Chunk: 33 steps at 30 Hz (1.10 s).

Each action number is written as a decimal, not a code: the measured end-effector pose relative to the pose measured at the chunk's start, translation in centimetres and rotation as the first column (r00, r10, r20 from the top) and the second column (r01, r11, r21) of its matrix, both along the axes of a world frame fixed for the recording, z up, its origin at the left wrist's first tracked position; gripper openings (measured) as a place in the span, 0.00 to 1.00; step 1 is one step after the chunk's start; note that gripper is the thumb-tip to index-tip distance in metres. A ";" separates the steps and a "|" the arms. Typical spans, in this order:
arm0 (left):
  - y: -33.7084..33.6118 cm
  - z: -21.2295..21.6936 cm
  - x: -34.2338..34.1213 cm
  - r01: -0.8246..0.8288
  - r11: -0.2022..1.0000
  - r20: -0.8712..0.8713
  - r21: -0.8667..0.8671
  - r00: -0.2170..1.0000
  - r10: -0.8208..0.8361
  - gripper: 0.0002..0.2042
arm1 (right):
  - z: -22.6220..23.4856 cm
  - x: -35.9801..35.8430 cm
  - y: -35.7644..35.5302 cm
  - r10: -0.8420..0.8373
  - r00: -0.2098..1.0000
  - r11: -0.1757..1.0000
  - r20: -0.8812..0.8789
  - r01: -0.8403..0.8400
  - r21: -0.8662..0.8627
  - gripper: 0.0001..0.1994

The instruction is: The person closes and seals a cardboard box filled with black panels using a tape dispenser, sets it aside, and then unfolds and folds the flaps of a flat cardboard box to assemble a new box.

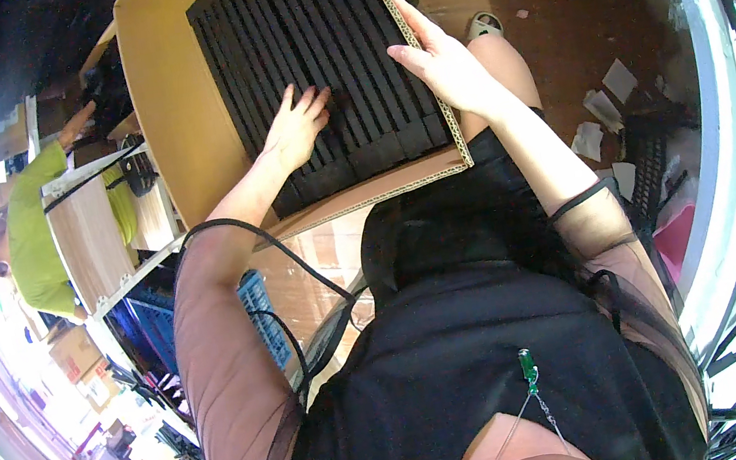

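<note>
Head view, left hand (298, 123) flat on ribbed black foam (318, 64), corrugated carton (177, 116)

To my left a person in a green top (32, 235) is bending over a bench (90, 240); paper scraps (604, 111) are lying on the floor (565, 16), and a blue crate (266, 318) is sitting below.

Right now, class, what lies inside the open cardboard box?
The cardboard box holds black ridged pieces packed in rows. The left hand rests flat on them; the right hand touches the box's right edge. Anything beneath the top layer is hidden.
</note>
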State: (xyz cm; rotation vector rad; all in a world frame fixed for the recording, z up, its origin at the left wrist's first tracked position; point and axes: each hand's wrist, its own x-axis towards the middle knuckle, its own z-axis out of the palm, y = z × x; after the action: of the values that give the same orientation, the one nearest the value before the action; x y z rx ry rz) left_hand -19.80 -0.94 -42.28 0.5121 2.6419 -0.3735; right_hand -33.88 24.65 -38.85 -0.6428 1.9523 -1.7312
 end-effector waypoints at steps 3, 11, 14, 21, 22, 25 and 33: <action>1.1 0.8 -1.0 0.089 0.995 0.094 -0.043 0.992 -0.085 0.16 | 0.0 -0.1 0.0 -0.003 1.000 1.000 0.000 0.003 -0.012 0.36; 0.5 -0.4 -1.8 0.118 0.982 0.040 0.148 0.991 -0.126 0.23 | -0.4 -0.1 -0.1 0.000 1.000 0.999 -0.004 0.000 -0.040 0.36; 1.1 -0.7 -2.3 0.045 0.982 -0.038 0.183 0.999 -0.039 0.29 | -0.5 -0.1 -0.3 0.011 1.000 0.999 -0.005 -0.011 -0.037 0.36; 4.3 -0.8 -3.2 -0.095 0.974 -0.098 0.206 0.988 0.117 0.39 | 0.5 -0.4 0.2 0.033 0.999 0.995 0.028 -0.030 -0.097 0.35; 4.4 -1.2 -3.2 -0.103 0.982 -0.082 0.160 0.990 0.117 0.42 | 0.7 -0.3 0.2 0.050 0.998 0.995 0.049 -0.046 -0.088 0.35; 5.3 -1.4 -3.7 -0.100 0.994 -0.032 -0.039 0.995 0.098 0.38 | 0.3 -0.1 0.0 0.059 0.994 0.983 0.097 -0.041 -0.178 0.34; 4.7 -4.2 -4.8 0.196 0.980 -0.171 -0.037 0.965 -0.199 0.30 | 2.5 0.5 0.0 0.096 0.983 0.989 0.154 -0.076 -0.130 0.34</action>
State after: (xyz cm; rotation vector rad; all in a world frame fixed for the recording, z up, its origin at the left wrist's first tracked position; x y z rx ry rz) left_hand -24.57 3.73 -46.45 0.7721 2.7578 -0.5266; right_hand -33.35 24.61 -36.38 -0.6012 1.6953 -1.8018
